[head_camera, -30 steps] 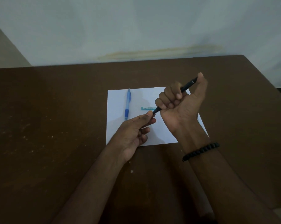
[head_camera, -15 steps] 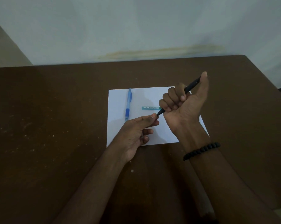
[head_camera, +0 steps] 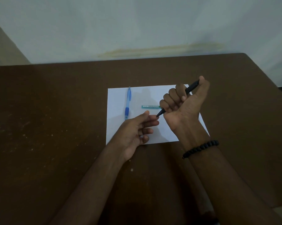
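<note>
**Inspector:** Item in hand?

**Recorder:** One black pen (head_camera: 191,86), held in the right hand (head_camera: 185,109), right of centre frame, over the sheet of white paper (head_camera: 117,98). It slants from the upper right, where its butt end rests against the thumb, down to the lower left, where the tip comes out below the fist.

**Inspector:** Grip?

**Recorder:** Four fingers (head_camera: 171,98) curled tight round the barrel, with the thumb raised along the upper end.

**Inspector:** The other hand?

**Recorder:** The left hand (head_camera: 135,133) is at centre frame. Its fingers and thumb are extended and loose, and it holds nothing. The index fingertip (head_camera: 153,118) meets the pen tip. They appear to touch, but the margin is too fine to certify.

**Inspector:** Markings?

**Recorder:** None legible on the black pen. A teal tube (head_camera: 150,107) lies flat on the paper just left of the right fist, with one end hidden behind it. It carries a pale printed band, too small to read. A blue pen (head_camera: 128,103) with a darker grip lies lengthwise near the paper's left edge, tip toward the bottom of the frame. No brand is discernible on it.

**Inspector:** Surroundings?

**Recorder:** A brown table (head_camera: 56,119), speckled with pale marks. There is a black beaded bracelet (head_camera: 201,147) on the right wrist. A yellowish stain (head_camera: 161,49) runs along the pale wall in the upper frame.
</note>
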